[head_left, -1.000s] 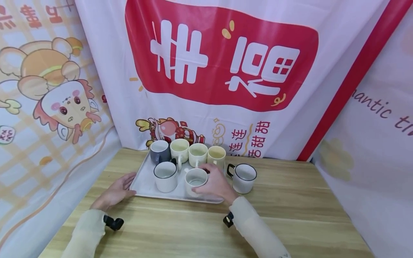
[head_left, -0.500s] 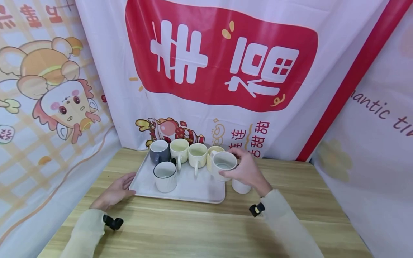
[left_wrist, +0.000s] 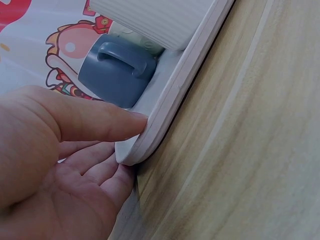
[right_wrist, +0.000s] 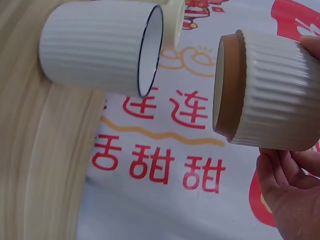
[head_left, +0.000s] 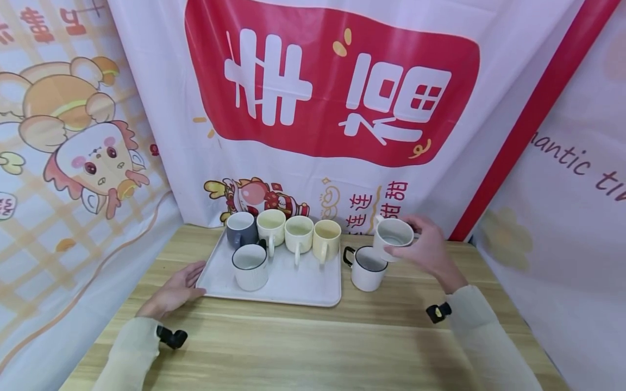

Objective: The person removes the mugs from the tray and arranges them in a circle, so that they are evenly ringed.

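My right hand point(head_left: 430, 247) grips a white ribbed mug point(head_left: 384, 247) by its side, raised at the right of the tray. In the right wrist view, the mug's unglazed brown foot point(right_wrist: 233, 87) shows and its body is clear of the table. Close to it on the table stands a white mug with a black rim and black handle point(head_left: 368, 278). My left hand point(head_left: 171, 292) holds the white tray point(head_left: 298, 290) at its front left corner; in the left wrist view, the thumb point(left_wrist: 127, 125) lies on the rim and the fingers are against the outer side.
On the tray, a dark blue-grey mug point(head_left: 243, 237), two pale cream mugs point(head_left: 271, 231) and a yellow mug point(head_left: 326, 239) line the back. A black-rimmed white mug point(head_left: 251, 274) stands in front of them. A printed curtain point(head_left: 313, 168) hangs behind the wooden table point(head_left: 293, 347).
My right hand has lifted the white ribbed mug off the front of the tray and carried it right, past the black-rimmed mug on the table. My left hand has stayed at the tray corner.
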The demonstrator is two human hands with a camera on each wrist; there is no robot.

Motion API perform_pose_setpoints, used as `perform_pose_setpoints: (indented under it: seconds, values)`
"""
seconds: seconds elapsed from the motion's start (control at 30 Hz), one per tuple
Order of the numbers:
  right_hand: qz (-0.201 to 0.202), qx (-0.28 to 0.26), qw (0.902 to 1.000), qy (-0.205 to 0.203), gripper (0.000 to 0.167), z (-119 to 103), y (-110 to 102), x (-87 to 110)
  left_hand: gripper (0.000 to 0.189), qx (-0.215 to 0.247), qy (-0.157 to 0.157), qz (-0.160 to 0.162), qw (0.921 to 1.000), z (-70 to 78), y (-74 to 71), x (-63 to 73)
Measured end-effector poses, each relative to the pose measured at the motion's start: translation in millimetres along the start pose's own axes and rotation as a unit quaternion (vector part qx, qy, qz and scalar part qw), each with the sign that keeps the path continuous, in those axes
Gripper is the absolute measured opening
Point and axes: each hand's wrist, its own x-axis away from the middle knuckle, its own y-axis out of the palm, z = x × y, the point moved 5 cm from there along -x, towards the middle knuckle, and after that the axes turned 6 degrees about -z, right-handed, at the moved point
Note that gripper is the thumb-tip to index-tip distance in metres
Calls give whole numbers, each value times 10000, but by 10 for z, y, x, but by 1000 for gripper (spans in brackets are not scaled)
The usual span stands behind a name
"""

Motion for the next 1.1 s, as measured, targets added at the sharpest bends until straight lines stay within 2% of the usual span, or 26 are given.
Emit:
perform_pose_setpoints:
  seconds: [0.17, 0.37, 0.7, 0.87, 1.1]
  values:
    - [272, 160, 9987, 400, 68, 285, -82, 43, 91, 10, -14, 32, 10000, -7, -1, 4]
    - [279, 166, 9954, 904, 69, 627, -32, 57, 91, -39, -82, 66, 9999, -22, -4, -6]
    - [507, -31, 9959, 754, 61, 1073, 236, -32, 90, -29, -30, 84, 10000, -7, -7, -15]
    - [474, 127, 9960, 750, 64, 1187, 384, 1, 89, -79, 23, 63, 9999, 18, 0, -10]
    - [487, -99, 9968, 623, 58, 1284, 514, 40, 88, -113, -6, 55, 9999, 25, 11, 10]
